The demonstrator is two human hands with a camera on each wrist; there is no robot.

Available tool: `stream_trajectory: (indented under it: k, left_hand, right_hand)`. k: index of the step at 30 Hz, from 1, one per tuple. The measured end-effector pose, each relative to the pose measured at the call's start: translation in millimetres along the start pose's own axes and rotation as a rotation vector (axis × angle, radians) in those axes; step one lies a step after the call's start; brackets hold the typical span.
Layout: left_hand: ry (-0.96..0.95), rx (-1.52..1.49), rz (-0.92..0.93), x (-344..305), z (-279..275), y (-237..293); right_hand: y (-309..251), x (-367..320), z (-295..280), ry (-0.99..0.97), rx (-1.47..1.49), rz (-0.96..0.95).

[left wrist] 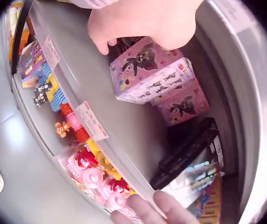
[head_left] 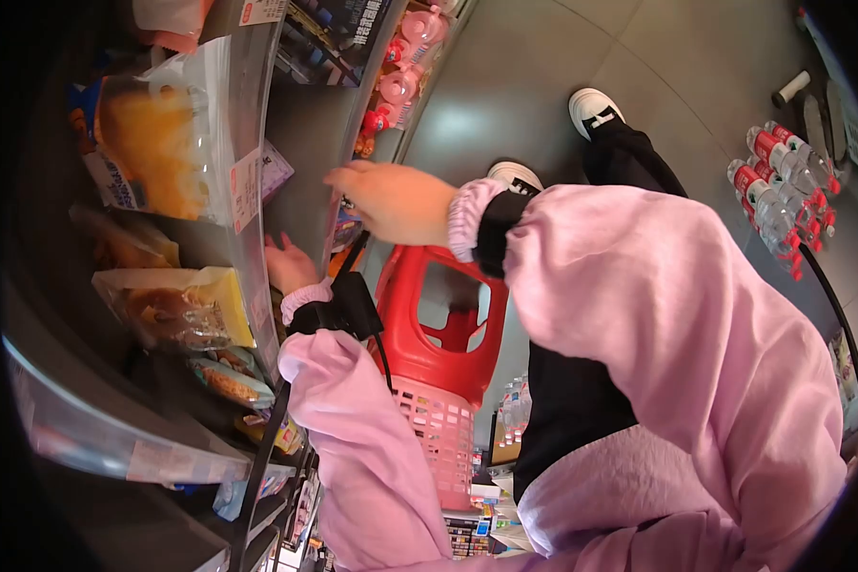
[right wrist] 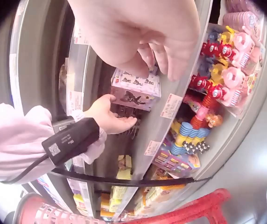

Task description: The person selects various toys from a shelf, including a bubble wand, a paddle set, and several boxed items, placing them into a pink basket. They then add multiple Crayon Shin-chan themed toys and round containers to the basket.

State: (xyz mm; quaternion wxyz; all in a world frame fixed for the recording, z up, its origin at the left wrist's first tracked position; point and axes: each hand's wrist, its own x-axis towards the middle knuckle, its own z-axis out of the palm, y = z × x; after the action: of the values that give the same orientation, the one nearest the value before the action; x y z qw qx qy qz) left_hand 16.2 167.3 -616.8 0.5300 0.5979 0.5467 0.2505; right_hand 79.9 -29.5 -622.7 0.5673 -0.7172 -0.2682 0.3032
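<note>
A pink and lilac box with a dark cartoon figure (left wrist: pixel 143 65) sits on a grey shelf (right wrist: pixel 145 126), with a similar pink box (left wrist: pixel 185 105) beside it in the left wrist view. My left hand (head_left: pixel 291 265) reaches in beside the box, fingers spread, thumb near its edge. From the other side comes my right hand (head_left: pixel 391 202), over the shelf's front edge; in the right wrist view its loosely bent fingers (right wrist: pixel 159 58) overlap the box's top end. Neither hand grips anything.
A red-handled pink basket (head_left: pixel 439 410) is below my arms. Pink and red toys (left wrist: pixel 96 175) line the lower shelf. Bagged bread (head_left: pixel 181 305) lies on the shelf at left. Red-labelled bottles (head_left: pixel 782 186) stand on the floor. A black strap (right wrist: pixel 124 178) crosses the shelves.
</note>
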Motion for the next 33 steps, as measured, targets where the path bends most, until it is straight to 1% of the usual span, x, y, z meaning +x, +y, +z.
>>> stream_trajectory:
  k: [1,2,5,6,7,8,9,11,12,15,16,17,18,19,20,21,23,24,27,29,30,31,33]
  left_hand:
    - [0.010,-0.026,-0.006,3.4,2.0,0.4]
    - [-0.046,-0.065,0.004,11.0,-1.2,-2.5]
    - [-0.199,-0.077,0.153,80.6,-41.0,-49.7]
    - [-0.119,-0.087,0.110,37.8,-8.6,-16.1]
    - [-0.159,-0.070,0.094,35.7,-4.9,-14.6]
    - [-0.197,-0.050,0.080,35.8,-4.1,-12.4]
    - [-0.233,-0.029,0.065,38.4,-6.4,-10.7]
    - [-0.379,-0.059,0.033,55.1,-19.9,-17.3]
    - [-0.429,-0.114,0.021,54.4,-19.4,-17.6]
    - [-0.564,-0.163,-0.028,48.5,-20.8,-15.7]
    - [-0.612,-0.117,-0.002,57.9,-33.2,-29.4]
    - [-0.657,-0.070,0.024,50.7,-31.4,-23.8]
    - [-0.557,-0.152,-0.013,38.0,-30.5,-21.9]
    - [-0.555,-0.113,-0.017,29.0,-30.3,-19.4]
    - [-0.554,-0.072,-0.024,19.7,-31.4,-15.5]
    - [-0.550,-0.033,-0.029,10.5,-33.0,-10.6]
    - [-0.558,0.255,0.199,-14.1,-32.2,-1.6]
    - [-0.504,0.175,0.171,-44.1,-17.7,14.2]
    - [-0.410,-0.097,-0.068,-68.6,-17.3,16.9]
    - [-0.402,-0.383,-0.272,-87.3,-16.8,15.3]
    - [-0.400,-0.325,-0.206,-97.1,-14.0,17.9]
    - [-0.386,-0.334,-0.227,-105.8,-15.0,17.0]
    - [-0.355,-0.361,-0.258,-123.1,-17.5,17.8]
  right_hand:
    - [-2.2,6.9,5.1,0.012,0.010,-0.005]
    - [-4.0,13.8,9.7,0.021,0.018,-0.002]
    - [-12.8,35.0,24.6,0.066,0.061,0.012]
    - [-15.8,43.0,29.7,0.093,0.083,0.018]
    - [-18.2,53.6,34.9,0.121,0.109,0.022]
    - [-12.9,66.3,49.0,0.208,0.135,-0.045]
    - [-11.5,73.7,53.5,0.195,0.153,-0.043]
    - [-9.8,84.4,59.0,0.164,0.183,-0.041]
    - [-7.5,83.1,63.7,0.163,0.205,-0.025]
    - [-4.3,79.6,74.2,0.192,0.127,-0.068]
    - [-4.5,76.6,76.4,0.255,0.093,-0.082]
    - [-11.7,70.6,66.7,0.220,0.076,-0.080]
    - [-17.6,63.4,55.2,0.186,0.057,-0.077]
    - [-21.6,58.0,48.8,0.153,0.036,-0.073]
    - [-26.2,53.4,46.7,0.195,-0.007,-0.096]
    - [-32.0,47.7,43.1,0.197,-0.028,-0.096]
    - [-43.7,34.1,34.6,0.198,-0.069,-0.100]
    - [-48.5,26.8,30.1,0.236,-0.153,-0.126]
    - [-65.0,11.6,20.2,0.288,-0.247,-0.126]
    - [-70.8,2.6,14.5,0.298,-0.303,-0.127]
    - [-73.0,-3.3,10.9,0.310,-0.320,-0.129]
    - [-76.1,-10.2,7.9,0.322,-0.335,-0.131]
    - [-82.7,-26.8,-0.3,0.282,-0.377,-0.109]
